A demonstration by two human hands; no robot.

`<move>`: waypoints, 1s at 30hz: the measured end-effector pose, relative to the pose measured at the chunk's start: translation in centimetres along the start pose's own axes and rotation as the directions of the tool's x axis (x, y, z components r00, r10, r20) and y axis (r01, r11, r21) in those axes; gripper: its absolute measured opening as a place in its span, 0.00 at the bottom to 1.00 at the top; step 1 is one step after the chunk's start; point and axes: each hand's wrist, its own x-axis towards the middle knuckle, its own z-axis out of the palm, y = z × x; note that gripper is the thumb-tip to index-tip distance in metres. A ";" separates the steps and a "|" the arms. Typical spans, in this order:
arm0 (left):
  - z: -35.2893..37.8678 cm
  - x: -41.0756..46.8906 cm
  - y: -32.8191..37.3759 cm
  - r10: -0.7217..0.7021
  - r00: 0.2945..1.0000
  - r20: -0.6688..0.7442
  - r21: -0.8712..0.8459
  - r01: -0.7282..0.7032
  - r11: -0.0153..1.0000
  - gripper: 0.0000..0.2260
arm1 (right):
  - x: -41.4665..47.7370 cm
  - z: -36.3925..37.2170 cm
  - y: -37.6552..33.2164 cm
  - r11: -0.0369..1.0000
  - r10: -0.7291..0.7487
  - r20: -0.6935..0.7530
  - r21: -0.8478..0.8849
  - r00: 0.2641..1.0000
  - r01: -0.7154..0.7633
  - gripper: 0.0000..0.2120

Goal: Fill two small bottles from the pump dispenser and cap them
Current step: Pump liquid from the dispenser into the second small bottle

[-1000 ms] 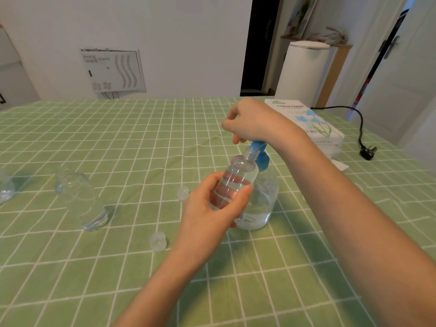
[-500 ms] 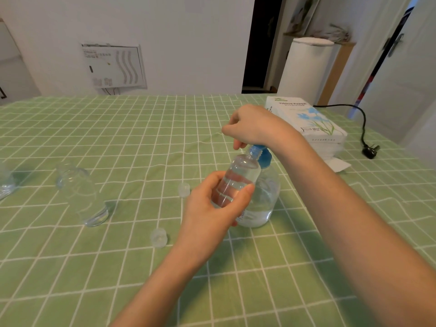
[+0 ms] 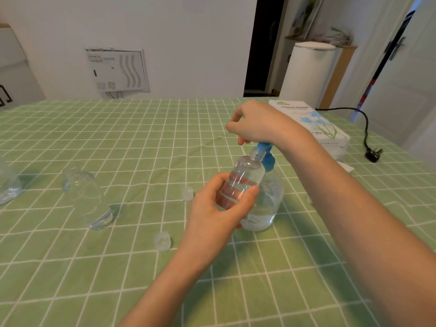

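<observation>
My left hand [image 3: 219, 208] grips a small clear bottle [image 3: 245, 178], tilted so its open neck meets the blue pump nozzle [image 3: 262, 147]. A little clear liquid shows inside it. My right hand [image 3: 257, 123] rests on top of the blue pump head of the clear dispenser [image 3: 266, 204], which stands on the green checked tablecloth. A second small clear bottle [image 3: 87, 199] stands uncapped to the left. Two clear caps lie on the cloth, one cap [image 3: 187, 192] near the left hand and another cap [image 3: 162, 241] closer to me.
A white tissue box [image 3: 313, 123] lies at the back right, with a black cord and plug [image 3: 374, 153] beyond it. Another clear container [image 3: 7, 185] sits at the far left edge. A white bin [image 3: 309, 72] stands behind the table.
My right hand has sunk slightly on the pump head. The small bottle stays at the nozzle in my left hand.
</observation>
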 end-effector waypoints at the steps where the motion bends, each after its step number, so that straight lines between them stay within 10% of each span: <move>1: 0.0 0.0 0.0 0.001 1.000 -0.002 -0.002 -0.001 1.000 0.03 | 0.0 0.0 -0.1 1.000 -0.008 0.001 -0.004 1.000 0.008 0.17; 30: 0.0 -0.1 0.0 -0.008 1.000 0.018 0.001 0.008 1.000 0.04 | -0.1 0.2 0.2 0.999 -0.045 -0.019 0.025 0.999 0.046 0.16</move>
